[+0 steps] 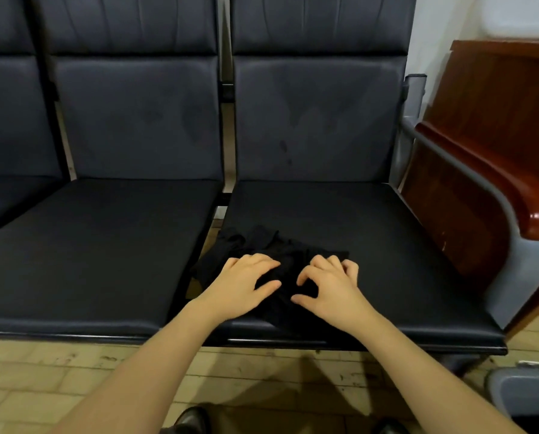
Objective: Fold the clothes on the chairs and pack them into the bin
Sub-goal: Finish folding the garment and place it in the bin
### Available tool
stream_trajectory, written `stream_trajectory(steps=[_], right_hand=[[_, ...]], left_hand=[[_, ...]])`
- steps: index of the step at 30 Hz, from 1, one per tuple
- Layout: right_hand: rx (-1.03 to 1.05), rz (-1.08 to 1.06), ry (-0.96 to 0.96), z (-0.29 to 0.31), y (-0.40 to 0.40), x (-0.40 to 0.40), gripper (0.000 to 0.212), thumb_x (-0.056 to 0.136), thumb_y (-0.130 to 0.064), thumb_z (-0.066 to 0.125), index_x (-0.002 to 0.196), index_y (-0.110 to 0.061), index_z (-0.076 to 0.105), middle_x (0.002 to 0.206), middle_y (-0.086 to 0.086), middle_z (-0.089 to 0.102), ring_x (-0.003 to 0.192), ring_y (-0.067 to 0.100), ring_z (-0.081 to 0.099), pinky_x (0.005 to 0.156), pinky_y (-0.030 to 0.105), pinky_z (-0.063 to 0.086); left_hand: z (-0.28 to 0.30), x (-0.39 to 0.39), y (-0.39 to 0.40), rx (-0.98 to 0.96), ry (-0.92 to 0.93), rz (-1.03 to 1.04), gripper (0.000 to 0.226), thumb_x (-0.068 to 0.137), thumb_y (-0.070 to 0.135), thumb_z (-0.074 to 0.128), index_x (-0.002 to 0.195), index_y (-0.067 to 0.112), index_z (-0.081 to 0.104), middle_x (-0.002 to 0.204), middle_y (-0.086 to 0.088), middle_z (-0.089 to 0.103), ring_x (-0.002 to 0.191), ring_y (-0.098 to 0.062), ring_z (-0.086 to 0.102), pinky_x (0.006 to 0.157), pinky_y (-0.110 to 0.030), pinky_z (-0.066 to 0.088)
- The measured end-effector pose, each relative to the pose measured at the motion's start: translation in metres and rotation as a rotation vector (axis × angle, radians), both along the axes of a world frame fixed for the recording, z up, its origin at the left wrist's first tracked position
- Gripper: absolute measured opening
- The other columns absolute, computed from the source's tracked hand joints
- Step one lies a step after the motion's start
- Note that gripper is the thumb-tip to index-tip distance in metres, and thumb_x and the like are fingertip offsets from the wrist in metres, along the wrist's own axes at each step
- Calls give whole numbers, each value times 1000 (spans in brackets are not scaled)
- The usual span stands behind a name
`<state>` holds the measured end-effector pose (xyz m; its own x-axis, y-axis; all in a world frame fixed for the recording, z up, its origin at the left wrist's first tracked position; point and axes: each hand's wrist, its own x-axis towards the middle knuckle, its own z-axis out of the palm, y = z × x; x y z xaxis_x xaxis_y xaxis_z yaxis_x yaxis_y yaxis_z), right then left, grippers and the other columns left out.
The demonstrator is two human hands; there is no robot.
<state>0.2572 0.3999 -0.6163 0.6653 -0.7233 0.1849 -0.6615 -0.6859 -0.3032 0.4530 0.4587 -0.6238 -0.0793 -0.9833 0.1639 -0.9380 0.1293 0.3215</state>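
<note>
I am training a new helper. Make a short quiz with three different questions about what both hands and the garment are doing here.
1. True or false: the black garment lies folded in the grey bin.
2. The garment lies on which seat? A) right B) left
3. Fill in: both hands, left hand and right hand, rest on the ____.

Key: 1 false; 2 A; 3 garment.
</note>
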Motion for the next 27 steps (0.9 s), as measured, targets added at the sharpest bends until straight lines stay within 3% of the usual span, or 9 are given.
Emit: stream_trajectory(steps=[2, 4, 9, 11, 13, 18, 21, 25, 27], right_hand=[[-14, -5, -22, -1, -1, 3, 15, 92, -42, 56, 102, -32, 59, 98, -17, 41, 104, 7, 36, 97, 30, 12], [-21, -38, -137, 3, -3, 1, 4, 92, -38, 58, 93, -34, 59, 92, -18, 44, 98, 5, 37, 89, 26, 10], [59, -102, -428, 22, -9, -20, 14, 88, -31, 64, 81, -42, 58, 86, -20, 53, 94, -2, 42, 93, 20, 11], [71, -109, -483, 26, -10, -29, 16, 87, -29, 65, 81, -43, 59, 86, -19, 56, 95, -4, 44, 94, 15, 13], [63, -136, -504, 28, -12, -34, 15, 87, -28, 65, 82, -41, 61, 86, -18, 57, 96, -5, 45, 93, 8, 11], [54, -192, -491, 28, -15, -39, 9, 89, -28, 63, 84, -36, 64, 87, -17, 58, 97, -10, 42, 88, 4, 10], [18, -189, -516, 29, -17, -36, 8, 90, -28, 62, 84, -33, 64, 87, -17, 58, 96, -8, 43, 89, 9, 14], [16, -233, -394, 23, -24, -32, 7, 91, -30, 60, 85, -31, 62, 88, -15, 54, 91, 1, 42, 89, 23, 15], [59, -260, -307, 13, -29, -31, 7, 92, -30, 59, 85, -32, 60, 89, -14, 52, 94, 6, 42, 94, 29, 19]], left_hand=[[-2, 1, 1, 14, 29, 16, 48, 97, 45, 43, 142, 30, 38, 143, 15, 38, 131, -5, 33, 104, -25, 19], [1, -1, 0, -27, 109, 39, 50, 96, 45, 43, 143, 31, 34, 144, 15, 36, 132, -4, 30, 104, -24, 17], [11, -23, -11, -130, 359, 14, 36, 94, 40, 51, 130, 33, 52, 131, 24, 44, 126, 4, 35, 106, -23, 17], [11, -34, -18, -169, 465, -13, 23, 92, 32, 57, 114, 27, 63, 119, 23, 54, 117, 4, 46, 104, -24, 31], [15, -44, -23, -172, 573, -2, 14, 93, 26, 58, 103, 21, 66, 106, 15, 63, 101, 2, 56, 93, -22, 44], [39, -60, -27, -171, 783, 93, 14, 95, 23, 55, 86, 16, 63, 77, 2, 63, 72, -8, 57, 74, -26, 47], [55, -58, -29, -214, 756, 93, 20, 95, 31, 53, 83, 16, 61, 76, 0, 63, 73, -13, 59, 74, -31, 48], [44, -41, -34, -100, 419, 131, 19, 91, 47, 53, 91, 28, 57, 80, 9, 62, 80, -8, 59, 73, -29, 48], [29, -35, -34, -26, 394, 135, 17, 91, 42, 56, 93, 25, 57, 76, 12, 54, 77, -7, 53, 68, -24, 42]])
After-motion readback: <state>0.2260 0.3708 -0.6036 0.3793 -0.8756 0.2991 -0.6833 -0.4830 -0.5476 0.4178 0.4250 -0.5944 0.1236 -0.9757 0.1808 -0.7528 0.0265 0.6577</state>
